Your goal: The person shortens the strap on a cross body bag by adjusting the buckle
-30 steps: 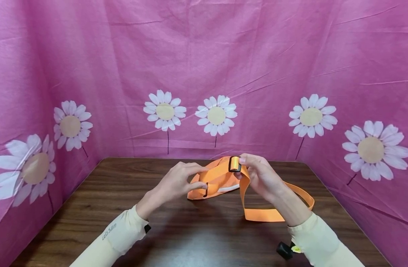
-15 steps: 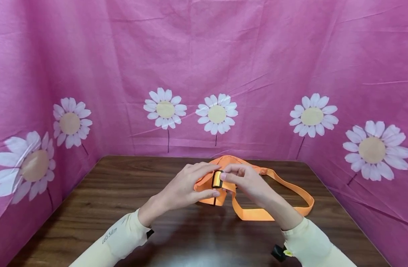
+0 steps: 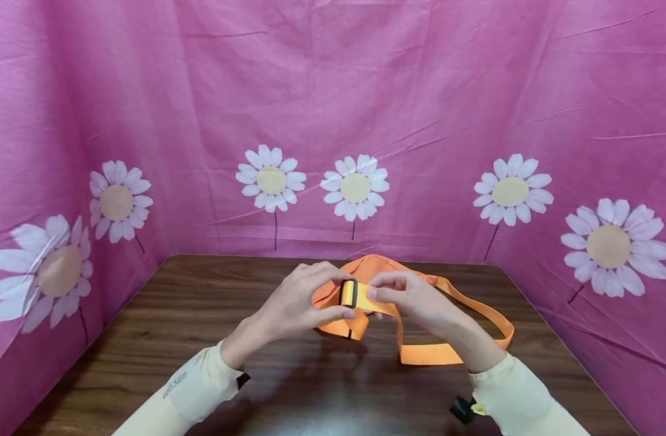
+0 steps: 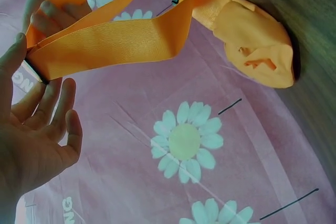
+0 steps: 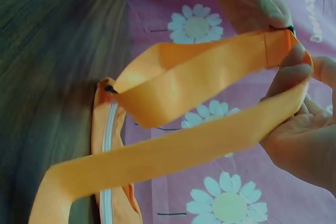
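The left hand (image 3: 289, 306) pinches the black buckle (image 3: 355, 295), the right hand (image 3: 420, 301) the orange strap (image 3: 431, 355) just beside it, while the orange bag (image 3: 372, 266) rests on the table (image 3: 202, 290) — if the two pull unevenly, or one pinch loosens, the strap may twist or slip.

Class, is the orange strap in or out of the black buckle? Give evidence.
In: the head view shows the orange strap inside the black buckle, leaving it toward the right hand.
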A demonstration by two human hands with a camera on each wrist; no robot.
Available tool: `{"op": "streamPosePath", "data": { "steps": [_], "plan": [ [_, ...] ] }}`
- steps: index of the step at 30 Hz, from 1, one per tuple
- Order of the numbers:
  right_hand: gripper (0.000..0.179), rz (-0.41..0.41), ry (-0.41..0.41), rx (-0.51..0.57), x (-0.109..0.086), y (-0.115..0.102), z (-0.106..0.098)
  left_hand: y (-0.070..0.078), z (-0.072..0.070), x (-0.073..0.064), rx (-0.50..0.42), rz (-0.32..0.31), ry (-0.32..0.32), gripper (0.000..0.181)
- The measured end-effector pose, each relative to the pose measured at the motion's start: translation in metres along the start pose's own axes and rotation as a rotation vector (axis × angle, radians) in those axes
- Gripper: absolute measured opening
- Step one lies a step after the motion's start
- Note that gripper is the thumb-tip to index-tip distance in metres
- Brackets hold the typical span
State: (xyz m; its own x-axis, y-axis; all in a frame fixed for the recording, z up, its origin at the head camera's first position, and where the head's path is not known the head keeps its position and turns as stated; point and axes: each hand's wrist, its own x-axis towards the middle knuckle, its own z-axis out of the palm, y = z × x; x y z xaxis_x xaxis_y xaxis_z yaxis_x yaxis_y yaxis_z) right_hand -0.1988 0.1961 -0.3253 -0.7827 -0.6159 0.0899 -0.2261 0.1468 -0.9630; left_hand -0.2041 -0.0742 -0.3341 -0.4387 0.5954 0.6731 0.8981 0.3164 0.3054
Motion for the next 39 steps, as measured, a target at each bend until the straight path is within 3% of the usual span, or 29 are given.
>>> {"op": "streamPosePath", "data": {
  "steps": [7, 14, 20, 30, 34, 39],
  "plan": [
    [0.024, 0.026, 0.019, -0.002, -0.002, 0.001, -0.007, 0.001, -0.002, 0.002, -0.024, -0.020, 0.037, 0.049],
    [0.024, 0.035, 0.042, -0.016, 0.000, 0.001, -0.003, 0.002, -0.001, 0.002, -0.057, -0.023, -0.003, 0.044],
    [0.024, 0.011, 0.010, 0.021, 0.002, 0.004, 0.001, 0.004, 0.000, 0.002, -0.076, -0.039, -0.019, 0.044],
    [0.025, -0.017, -0.040, 0.108, 0.006, 0.005, 0.009, 0.004, 0.000, 0.002, -0.074, 0.000, -0.011, 0.045],
    [0.030, 0.020, -0.065, 0.150, 0.005, 0.006, 0.002, 0.003, 0.000, 0.003, -0.084, 0.003, 0.002, 0.046],
    [0.024, 0.010, -0.080, 0.130, 0.004, 0.009, -0.014, 0.002, -0.004, 0.001, -0.057, -0.025, 0.018, 0.051]
  ]
}}
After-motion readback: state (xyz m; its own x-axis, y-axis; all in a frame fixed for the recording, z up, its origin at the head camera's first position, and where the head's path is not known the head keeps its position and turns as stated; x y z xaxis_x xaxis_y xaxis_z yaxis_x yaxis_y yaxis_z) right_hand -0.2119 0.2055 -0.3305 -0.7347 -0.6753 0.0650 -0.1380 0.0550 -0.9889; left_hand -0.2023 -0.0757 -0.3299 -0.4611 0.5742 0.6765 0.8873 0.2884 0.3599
